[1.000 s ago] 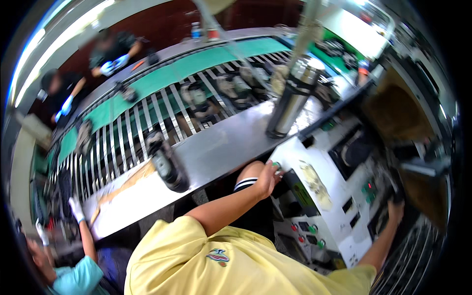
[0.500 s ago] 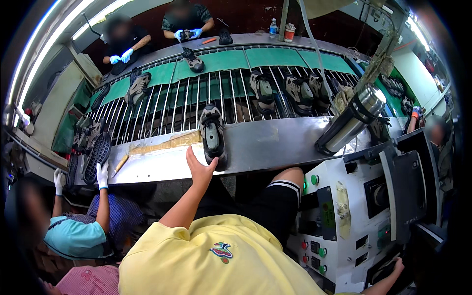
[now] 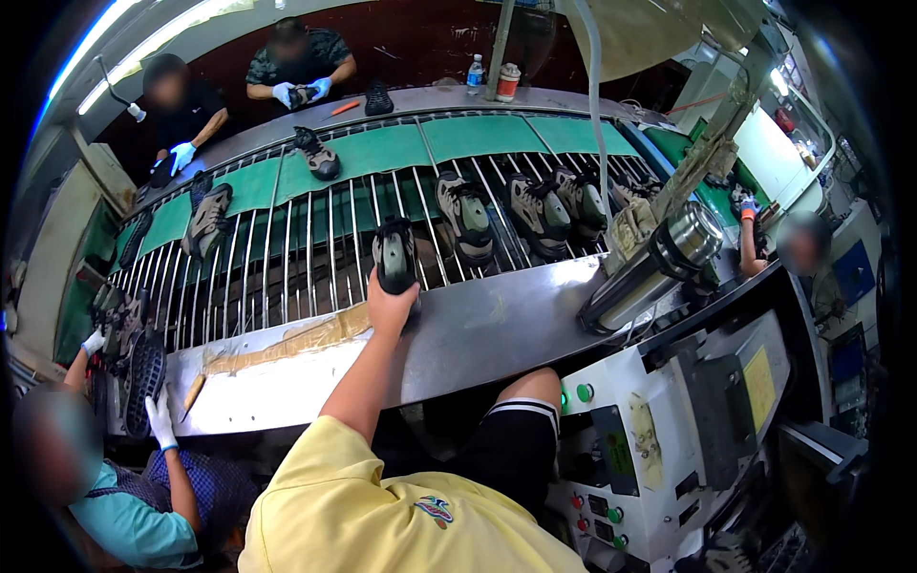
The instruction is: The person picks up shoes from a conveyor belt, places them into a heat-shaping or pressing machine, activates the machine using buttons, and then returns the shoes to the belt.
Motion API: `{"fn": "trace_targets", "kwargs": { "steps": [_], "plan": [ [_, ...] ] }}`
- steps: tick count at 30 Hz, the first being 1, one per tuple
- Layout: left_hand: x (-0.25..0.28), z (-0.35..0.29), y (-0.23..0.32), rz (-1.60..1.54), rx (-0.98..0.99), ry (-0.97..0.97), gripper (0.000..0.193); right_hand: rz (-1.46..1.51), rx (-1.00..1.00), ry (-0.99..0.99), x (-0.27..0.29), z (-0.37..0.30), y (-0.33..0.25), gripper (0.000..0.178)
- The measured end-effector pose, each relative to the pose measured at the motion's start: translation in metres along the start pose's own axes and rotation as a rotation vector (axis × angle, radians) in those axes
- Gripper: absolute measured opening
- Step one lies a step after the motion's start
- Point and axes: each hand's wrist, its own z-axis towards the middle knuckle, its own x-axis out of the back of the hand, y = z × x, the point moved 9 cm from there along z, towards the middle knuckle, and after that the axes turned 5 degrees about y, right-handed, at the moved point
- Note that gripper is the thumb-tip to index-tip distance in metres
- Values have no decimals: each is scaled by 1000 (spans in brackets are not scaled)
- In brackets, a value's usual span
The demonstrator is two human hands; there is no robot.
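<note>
Black-soled shoe (image 3: pixel 394 254) gripped by left hand (image 3: pixel 390 307), fingers closed round its heel, at 12 o'clock on rack (image 3: pixel 287 267). Looks nearly placed, not released. Right hand unseen.

A curved conveyor (image 3: pixel 287 258) of metal rods over green panels sweeps from the left to the far right. Several shoes ride on it: one grey pair (image 3: pixel 465 215) near the middle, two more (image 3: pixel 559 202) just to the right, a single one (image 3: pixel 318 155) farther off, and another (image 3: pixel 207 220) toward the left. On the near side runs a steel worktop (image 3: pixel 497 329) with a strip of brown tape (image 3: pixel 287 344). A shiny metal cylinder (image 3: pixel 659 263) lies tilted at the right. Below it stands a white control panel (image 3: pixel 630 458) with green and red buttons. At the far edge stand a water bottle (image 3: pixel 476 73) and a can (image 3: pixel 508 82). Co-workers in blue gloves (image 3: pixel 181 155) work at the far side; another in white gloves (image 3: pixel 159 420) sits near left.
</note>
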Motion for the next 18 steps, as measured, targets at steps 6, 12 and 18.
{"fn": "trace_targets", "kwargs": {
  "steps": [6, 12, 18],
  "plan": [
    [-56, 56, -28, 12, 31, -34, 94, 280, -6, -283, -8, -86, -99, 70],
    [-44, 34, -14, 86, -23, 11, 77, 1242, -443, -622, -58, -146, -171, 69],
    [5, -236, 141, -572, 34, -1390, 89, 1894, -781, -1112, -75, -218, -278, 69]
  ]
}}
